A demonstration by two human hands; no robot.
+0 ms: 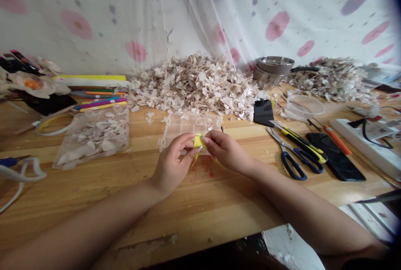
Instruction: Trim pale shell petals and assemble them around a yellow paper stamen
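Between my two hands is a small yellow strip [198, 141], perhaps paper or tape; its exact kind is unclear. My left hand [176, 159] pinches its left side with thumb and fingers. The fingertips of my right hand [227, 151] close on its right side. A thin yellow end hangs below the fingers. Behind the hands lies a clear plastic compartment box [178, 126], partly hidden by them. Red marks [208, 171] show on the wooden table [175, 220] just below.
A large heap of pale flakes [200, 86] spreads along the back. At left lie a flake-filled tray [94, 136] and coloured pens [103, 102]. Scissors [291, 155], a yellow-black cutter [300, 140], a phone [335, 155] and a power strip [363, 144] are at right, metal pans [274, 69] behind.
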